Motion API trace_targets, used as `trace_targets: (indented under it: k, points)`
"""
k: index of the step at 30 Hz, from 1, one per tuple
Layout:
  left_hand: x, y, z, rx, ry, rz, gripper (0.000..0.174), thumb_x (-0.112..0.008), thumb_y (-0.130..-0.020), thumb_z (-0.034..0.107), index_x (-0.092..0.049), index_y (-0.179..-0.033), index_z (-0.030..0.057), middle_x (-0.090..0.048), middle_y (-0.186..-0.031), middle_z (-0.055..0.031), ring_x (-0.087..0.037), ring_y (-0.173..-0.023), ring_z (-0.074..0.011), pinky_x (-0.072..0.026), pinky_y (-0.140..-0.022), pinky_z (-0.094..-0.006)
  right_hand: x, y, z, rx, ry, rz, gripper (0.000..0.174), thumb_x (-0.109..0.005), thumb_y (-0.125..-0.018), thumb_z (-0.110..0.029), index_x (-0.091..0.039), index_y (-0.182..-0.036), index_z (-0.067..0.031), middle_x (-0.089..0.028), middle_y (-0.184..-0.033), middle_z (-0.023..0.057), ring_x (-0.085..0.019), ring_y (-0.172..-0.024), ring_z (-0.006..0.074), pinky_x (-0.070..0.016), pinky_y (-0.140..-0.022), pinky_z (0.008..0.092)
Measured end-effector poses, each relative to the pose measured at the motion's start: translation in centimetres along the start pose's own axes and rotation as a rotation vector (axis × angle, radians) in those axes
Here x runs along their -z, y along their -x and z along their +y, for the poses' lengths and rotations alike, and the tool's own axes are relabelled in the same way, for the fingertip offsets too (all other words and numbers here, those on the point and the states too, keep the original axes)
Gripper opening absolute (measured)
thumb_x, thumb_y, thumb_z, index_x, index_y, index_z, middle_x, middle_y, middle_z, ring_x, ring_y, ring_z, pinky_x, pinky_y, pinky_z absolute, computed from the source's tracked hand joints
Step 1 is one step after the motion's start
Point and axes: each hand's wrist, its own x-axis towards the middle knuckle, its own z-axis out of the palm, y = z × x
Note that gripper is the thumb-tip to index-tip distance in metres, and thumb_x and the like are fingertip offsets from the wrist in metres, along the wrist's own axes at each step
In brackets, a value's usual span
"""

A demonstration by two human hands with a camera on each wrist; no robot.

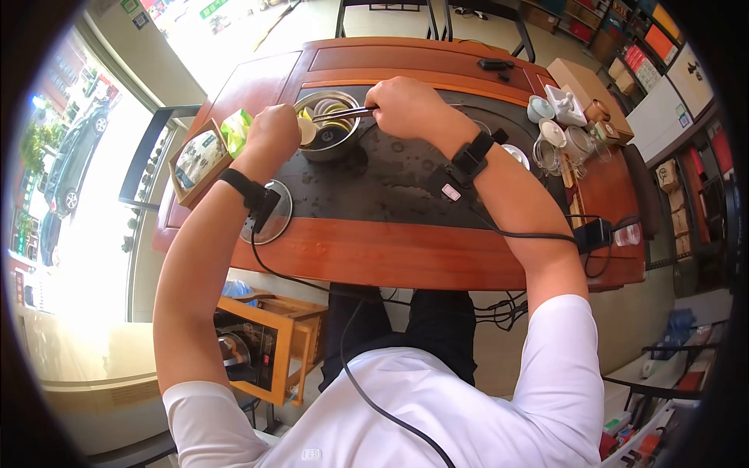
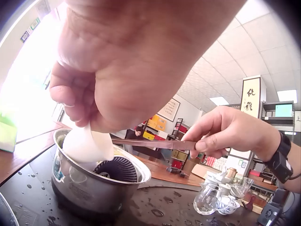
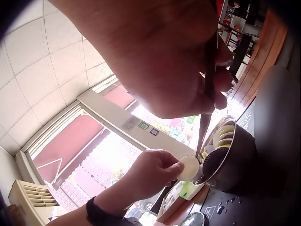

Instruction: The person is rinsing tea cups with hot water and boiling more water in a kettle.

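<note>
My left hand pinches a small pale cup by its edge, tilted at the near left rim of a metal pot. My right hand holds long metal tweezers, which reach leftward across the pot, their tips overlapping the cup in the left wrist view. Inside the pot, several small cups with yellowish-green insides lean in a row. A black ribbed round piece sits beside them. The left hand hides part of the cup in the head view.
A glass lid lies on the dark wet tabletop, below my left wrist. Left of the pot stand a wooden box and a green packet. Glass and white teaware crowds the right side. A cable trails from the right wrist.
</note>
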Motion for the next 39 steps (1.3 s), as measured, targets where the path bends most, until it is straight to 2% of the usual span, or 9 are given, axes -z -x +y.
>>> trace_targets:
  k: [6, 9, 12, 15, 18, 24, 30, 33, 39]
  points:
    - [0.2, 1.2, 1.0, -0.167, -0.026, 0.085, 0.014, -0.068, -0.093, 0.010, -0.079, -0.098, 0.0011, -0.079, -0.104, -0.0249, -0.077, -0.100, -0.0417, -0.0611, -0.091, -0.0505, 1.8, 1.7, 0.0, -0.003, 0.146, 0.007, 0.025, -0.061, -0.094, -0.012, -0.079, -0.109, -0.0051, -0.079, -0.103, 0.0165, -0.075, -0.104, 0.0371, -0.0597, -0.090, 0.0506]
    - [0.3, 1.3, 1.6, -0.168, 0.066, 0.132, 0.017, -0.067, -0.094, 0.013, -0.078, -0.095, 0.0000, -0.078, -0.103, -0.0256, -0.077, -0.100, -0.0426, -0.0608, -0.091, -0.0512, 1.7, 1.7, 0.4, -0.014, 0.149, 0.001, 0.025, -0.060, -0.093, -0.011, -0.079, -0.108, -0.0050, -0.079, -0.103, 0.0168, -0.074, -0.103, 0.0377, -0.0597, -0.090, 0.0506]
    - [0.9, 1.2, 2.3, -0.134, 0.086, 0.059, 0.022, -0.066, -0.094, 0.016, -0.078, -0.095, -0.0020, -0.078, -0.104, -0.0269, -0.076, -0.101, -0.0443, -0.0604, -0.093, -0.0515, 1.7, 2.0, 0.8, -0.031, 0.132, 0.007, 0.026, -0.060, -0.093, -0.011, -0.079, -0.109, -0.0049, -0.079, -0.103, 0.0173, -0.074, -0.103, 0.0379, -0.0597, -0.090, 0.0508]
    - [-0.6, 0.2, 1.8, -0.132, 0.155, 0.068, 0.027, -0.064, -0.095, 0.021, -0.077, -0.091, -0.0028, -0.075, -0.093, -0.0292, -0.075, -0.093, -0.0466, -0.0590, -0.089, -0.0539, 1.6, 2.5, 1.0, -0.045, 0.127, 0.010, 0.026, -0.060, -0.093, -0.011, -0.080, -0.110, -0.0049, -0.079, -0.103, 0.0178, -0.074, -0.103, 0.0381, -0.0596, -0.090, 0.0509]
    - [0.1, -0.1, 3.0, 0.011, 0.173, -0.061, 0.023, -0.069, -0.093, 0.016, -0.079, -0.100, -0.0025, -0.077, -0.108, -0.0290, -0.075, -0.107, -0.0450, -0.0596, -0.095, -0.0510, 2.5, 3.0, 1.0, -0.049, 0.131, 0.010, 0.027, -0.060, -0.093, -0.011, -0.080, -0.111, -0.0048, -0.079, -0.103, 0.0181, -0.074, -0.103, 0.0383, -0.0596, -0.090, 0.0510]
    - [-1.4, -0.6, 2.7, 0.012, 0.172, -0.069, 0.023, -0.069, -0.094, 0.015, -0.079, -0.105, -0.0024, -0.077, -0.109, -0.0290, -0.075, -0.108, -0.0448, -0.0594, -0.095, -0.0505, 2.5, 3.7, 1.6, -0.074, 0.128, 0.005, 0.025, -0.061, -0.093, -0.012, -0.079, -0.110, -0.0047, -0.079, -0.103, 0.0176, -0.075, -0.103, 0.0379, -0.0599, -0.090, 0.0506]
    - [-3.0, -0.6, 1.4, 0.042, 0.210, -0.048, 0.031, -0.079, -0.095, 0.028, -0.079, -0.107, -0.0010, -0.079, -0.112, -0.0236, -0.075, -0.110, -0.0424, -0.0595, -0.095, -0.0486, 1.9, 4.2, 1.5, -0.072, 0.144, -0.009, 0.024, -0.061, -0.093, -0.013, -0.078, -0.108, -0.0055, -0.079, -0.104, 0.0166, -0.075, -0.104, 0.0375, -0.0600, -0.088, 0.0508]
    - [-2.1, -0.5, 2.1, 0.117, 0.141, -0.126, 0.039, -0.082, -0.094, 0.036, -0.080, -0.112, 0.0018, -0.079, -0.118, -0.0203, -0.075, -0.114, -0.0398, -0.0590, -0.095, -0.0479, 2.1, 4.6, 1.4, -0.078, 0.123, -0.010, 0.024, -0.061, -0.094, -0.013, -0.078, -0.108, -0.0052, -0.079, -0.104, 0.0164, -0.075, -0.104, 0.0378, -0.0600, -0.088, 0.0505]
    - [-1.2, -0.1, 3.6, 0.244, 0.031, -0.166, 0.041, -0.081, -0.096, 0.042, -0.081, -0.118, 0.0078, -0.080, -0.124, -0.0160, -0.076, -0.116, -0.0338, -0.0598, -0.094, -0.0452, 1.6, 4.6, 1.0, -0.039, 0.128, -0.015, 0.022, -0.061, -0.093, -0.013, -0.077, -0.105, -0.0042, -0.079, -0.104, 0.0162, -0.075, -0.103, 0.0379, -0.0603, -0.087, 0.0498]
